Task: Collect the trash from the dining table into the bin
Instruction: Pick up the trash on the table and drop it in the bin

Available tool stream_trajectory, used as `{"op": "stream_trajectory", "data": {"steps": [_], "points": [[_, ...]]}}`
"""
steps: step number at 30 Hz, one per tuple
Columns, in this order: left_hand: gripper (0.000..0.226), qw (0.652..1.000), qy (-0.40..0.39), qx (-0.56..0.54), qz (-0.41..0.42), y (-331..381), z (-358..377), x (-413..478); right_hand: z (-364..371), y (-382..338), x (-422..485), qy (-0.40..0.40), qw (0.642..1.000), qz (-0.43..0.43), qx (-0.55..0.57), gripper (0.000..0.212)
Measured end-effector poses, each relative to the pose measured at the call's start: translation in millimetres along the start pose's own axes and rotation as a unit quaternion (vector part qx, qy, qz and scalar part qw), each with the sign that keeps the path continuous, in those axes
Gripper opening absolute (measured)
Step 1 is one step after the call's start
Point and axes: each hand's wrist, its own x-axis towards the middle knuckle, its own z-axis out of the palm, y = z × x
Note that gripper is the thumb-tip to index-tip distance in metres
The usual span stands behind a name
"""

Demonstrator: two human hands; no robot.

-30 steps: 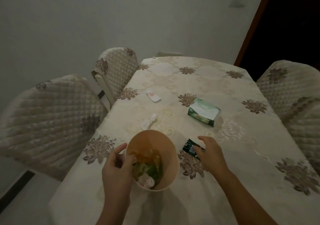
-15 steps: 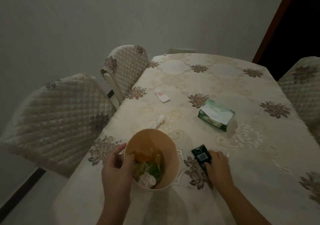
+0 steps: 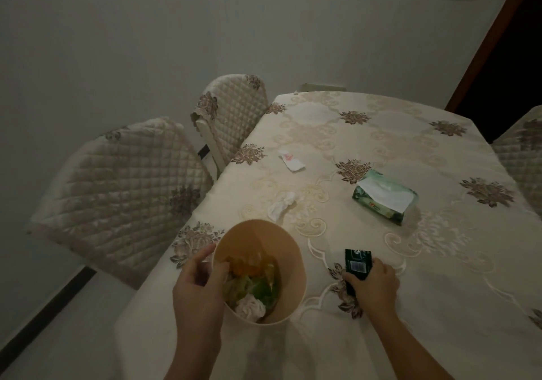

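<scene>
R hand now grips the dark green packet by its near end, thumb on one side, fingers curled over the other. 1 s ago it was only reaching, fingers flat on top. The packet has also swung round since: long axis now points away from the person, pale label facing up. Can't tell if it's off the table yet. It sits just right of the bin, not touching it. L hand is unchanged, holding the bin's near rim, thumb outside, fingers hooked inside over the scraps.

Meaning, imo: the grasp is made, so next is a short lift & drop into the bin. Left after that: crumpled tissue just beyond the bin & small white wrapper further up. Green tissue pack has a sheet showing, prob. not trash.

Writing: the packet's label looks like a barcode block, no brand legible. The wrapper has red print & the tissue pack a red mark on its side, both too small to read.
</scene>
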Motion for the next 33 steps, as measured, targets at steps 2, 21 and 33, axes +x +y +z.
{"op": "stream_trajectory", "data": {"steps": [2, 21, 33], "points": [[0.02, 1.0, -0.001, 0.004, 0.002, 0, -8, 8, 6, -5, 2, 0.012, 0.999, 0.037, 0.004, 0.07], [0.021, 0.995, -0.102, -0.019, -0.007, 24, -110, 100, -12, -246, -175, -0.027, 0.922, -0.287, 0.26, 0.01], [0.02, 0.996, -0.077, -0.038, -0.009, 33, -162, 147, 43, -285, -171, 0.056, 0.929, -0.318, 0.183, 0.027]]}}
